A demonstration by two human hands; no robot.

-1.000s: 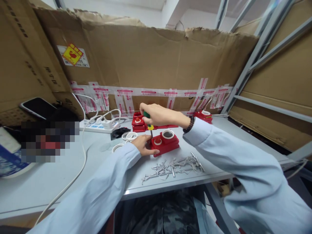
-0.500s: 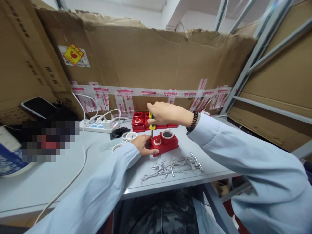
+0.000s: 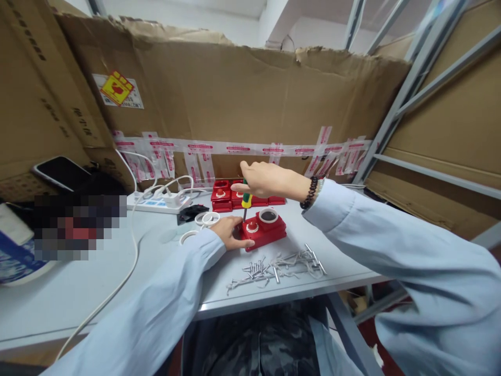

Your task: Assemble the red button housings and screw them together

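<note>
A red box-like housing (image 3: 270, 236) with a red dome in a white ring and a larger white-rimmed round opening lies on the table. My left hand (image 3: 229, 233) grips its left end, thumb along the front and fingers at the back. Above that end, my right hand (image 3: 270, 180) is around the handle of a yellow and green screwdriver (image 3: 246, 200). The screwdriver stands almost upright with its shaft down at the housing's left back corner; its tip is hidden. Several silver screws and rods (image 3: 256, 269) with stringy white scraps lie in front.
Behind stand more red housings (image 3: 221, 201) in a row. White rings (image 3: 210, 219) lie left of my left hand, near a black piece (image 3: 191, 214) and a power strip (image 3: 156, 203). A white cable (image 3: 135, 250) crosses the table. A cardboard wall (image 3: 254, 99) closes the back.
My right hand has turned slightly on the screwdriver handle, its thumb now stretched further left and more handle showing. The screwdriver leans slightly more right at its top. My left hand and the housing stay put.
</note>
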